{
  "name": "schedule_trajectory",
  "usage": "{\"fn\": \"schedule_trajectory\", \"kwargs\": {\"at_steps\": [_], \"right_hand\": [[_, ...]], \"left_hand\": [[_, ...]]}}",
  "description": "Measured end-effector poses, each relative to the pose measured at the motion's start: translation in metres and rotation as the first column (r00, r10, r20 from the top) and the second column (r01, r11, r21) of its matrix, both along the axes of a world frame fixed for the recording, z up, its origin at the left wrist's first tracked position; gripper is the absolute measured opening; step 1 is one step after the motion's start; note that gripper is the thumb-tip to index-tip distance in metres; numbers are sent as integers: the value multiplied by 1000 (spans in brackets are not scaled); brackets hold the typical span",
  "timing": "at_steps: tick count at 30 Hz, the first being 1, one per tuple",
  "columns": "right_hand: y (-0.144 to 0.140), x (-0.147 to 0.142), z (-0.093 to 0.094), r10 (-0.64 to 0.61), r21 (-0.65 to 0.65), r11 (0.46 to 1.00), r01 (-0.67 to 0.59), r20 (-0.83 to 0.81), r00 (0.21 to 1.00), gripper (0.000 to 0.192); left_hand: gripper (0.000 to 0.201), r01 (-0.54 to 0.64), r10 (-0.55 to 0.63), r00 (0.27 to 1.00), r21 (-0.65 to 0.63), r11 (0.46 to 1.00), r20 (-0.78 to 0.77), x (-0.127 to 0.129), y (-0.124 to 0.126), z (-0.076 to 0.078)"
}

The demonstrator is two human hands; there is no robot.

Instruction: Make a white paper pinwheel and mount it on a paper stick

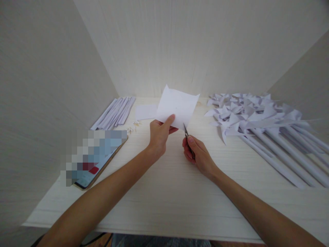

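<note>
My left hand grips a white sheet of paper by its lower left edge, thumb on top and fingers underneath. The sheet is held up off the table, and its far corners curl slightly. In my right hand is a small pair of dark scissors, with the fingers wrapped round the handles. The scissors' tip points away from me and meets the lower right part of the paper. Whether the blades have entered the sheet I cannot tell.
Rolled paper sticks lie at the back left, beside flat white paper and small pale pieces. A phone rests at left. Paper pinwheels on paper sticks are piled at right. Walls enclose the table.
</note>
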State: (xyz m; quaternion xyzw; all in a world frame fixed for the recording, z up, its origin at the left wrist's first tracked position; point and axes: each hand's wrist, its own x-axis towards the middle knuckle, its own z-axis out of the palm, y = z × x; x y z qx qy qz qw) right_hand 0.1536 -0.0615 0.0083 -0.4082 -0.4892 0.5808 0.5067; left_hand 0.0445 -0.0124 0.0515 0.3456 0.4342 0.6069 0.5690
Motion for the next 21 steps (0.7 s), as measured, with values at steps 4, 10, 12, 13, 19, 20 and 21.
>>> {"fn": "schedule_trajectory", "kwargs": {"at_steps": [4,10,12,13,19,20,21], "right_hand": [[0,0,-1,-1,10,1000,1,5,1000,30],[1,0,-1,2,-2,1000,-2,-2,1000,30],[1,0,0,5,2,1000,-5,-5,1000,30],[1,0,0,6,4,1000,-6,-8,1000,30],[0,0,0,1,7,1000,-1,-20,1000,30],[0,0,0,0,6,1000,0,-19,1000,30],[0,0,-1,-1,4,1000,1,-19,1000,30]], "left_hand": [[20,0,0,1000,0,1000,-1,0,0,0],[20,10,-10,1000,8,1000,5,0,0,-1],[20,5,-5,1000,7,1000,9,1,0,-1],[20,4,-4,1000,5,1000,12,1,0,-1],[19,0,-1,1000,6,1000,18,1,0,-1],[19,0,-1,1000,6,1000,16,1,0,-1],[19,0,0,1000,5,1000,14,1,0,-1]]}}
